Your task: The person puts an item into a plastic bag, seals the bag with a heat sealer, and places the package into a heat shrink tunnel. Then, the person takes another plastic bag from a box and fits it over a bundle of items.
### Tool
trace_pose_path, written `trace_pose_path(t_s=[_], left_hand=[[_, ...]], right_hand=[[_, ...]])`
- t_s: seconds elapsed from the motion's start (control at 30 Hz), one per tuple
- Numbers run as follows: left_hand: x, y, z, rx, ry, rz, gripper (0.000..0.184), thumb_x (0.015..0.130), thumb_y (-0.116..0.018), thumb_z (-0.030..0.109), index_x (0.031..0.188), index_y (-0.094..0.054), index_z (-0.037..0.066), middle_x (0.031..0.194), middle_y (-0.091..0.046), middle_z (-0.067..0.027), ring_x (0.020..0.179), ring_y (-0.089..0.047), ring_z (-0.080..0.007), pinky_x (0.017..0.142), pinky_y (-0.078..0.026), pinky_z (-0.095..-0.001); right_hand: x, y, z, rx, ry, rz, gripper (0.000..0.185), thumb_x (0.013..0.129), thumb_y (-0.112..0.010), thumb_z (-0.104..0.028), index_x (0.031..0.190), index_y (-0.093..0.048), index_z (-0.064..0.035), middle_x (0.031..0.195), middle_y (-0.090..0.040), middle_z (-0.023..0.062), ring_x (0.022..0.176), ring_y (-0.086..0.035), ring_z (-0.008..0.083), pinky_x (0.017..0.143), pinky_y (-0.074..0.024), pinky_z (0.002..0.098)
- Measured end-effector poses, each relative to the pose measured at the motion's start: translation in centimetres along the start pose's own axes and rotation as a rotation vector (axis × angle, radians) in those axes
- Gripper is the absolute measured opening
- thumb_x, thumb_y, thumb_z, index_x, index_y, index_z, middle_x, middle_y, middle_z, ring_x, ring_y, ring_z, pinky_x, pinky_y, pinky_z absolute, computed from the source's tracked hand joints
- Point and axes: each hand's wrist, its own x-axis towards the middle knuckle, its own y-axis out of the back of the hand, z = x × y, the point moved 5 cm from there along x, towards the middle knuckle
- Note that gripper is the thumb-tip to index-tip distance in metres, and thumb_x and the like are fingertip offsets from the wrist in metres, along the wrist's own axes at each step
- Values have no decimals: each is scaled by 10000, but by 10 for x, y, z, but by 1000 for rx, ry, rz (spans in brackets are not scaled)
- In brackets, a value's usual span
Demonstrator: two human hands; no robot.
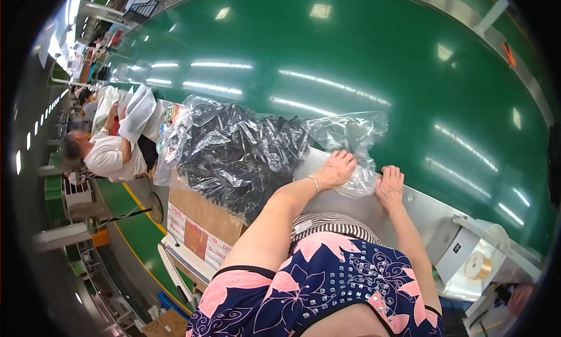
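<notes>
My left hand [336, 170], with a bracelet at the wrist, has its fingers curled onto a clear plastic bag [356, 139]. The bag lies crumpled over the edge of the green conveyor belt [327, 56]. Just to the right, my right hand [390, 186] rests on the belt's metal edge, fingers extended, thumb side against the bag. Left of my hands sits a large heap of black items in clear plastic [239, 150]; their kind is hard to make out through the shiny film.
Under the black heap stands a printed cardboard box [204, 220]. A person in a white shirt [120, 159] works farther along the belt on the left. At lower right, a tape roll [478, 265] is by a white holder [459, 249]. The metal belt edge [426, 211] runs before me.
</notes>
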Motion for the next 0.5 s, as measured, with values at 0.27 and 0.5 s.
trace_pose_path(t_s=[0.27, 0.5], left_hand=[[2, 3, 2, 15, 12, -16, 251, 777, -579, 138, 1002, -564, 27, 950, -530, -113, 889, -497, -275, 784, -395, -397], [1, 2, 2, 21, -1, -61, 280, 768, -586, 137, 1023, -545, 29, 979, -528, -110, 903, -494, -277, 791, -396, -399]], right_hand=[[0, 0, 0, 47, 34, 7, 253, 780, -577, -169, 993, -509, -51, 968, -496, 110, 950, -482, 269, 813, -375, 402], [-1, -2, 0, 46, 50, 14, 257, 787, -587, -185, 998, -515, -58, 974, -494, 101, 952, -480, 260, 815, -380, 396]])
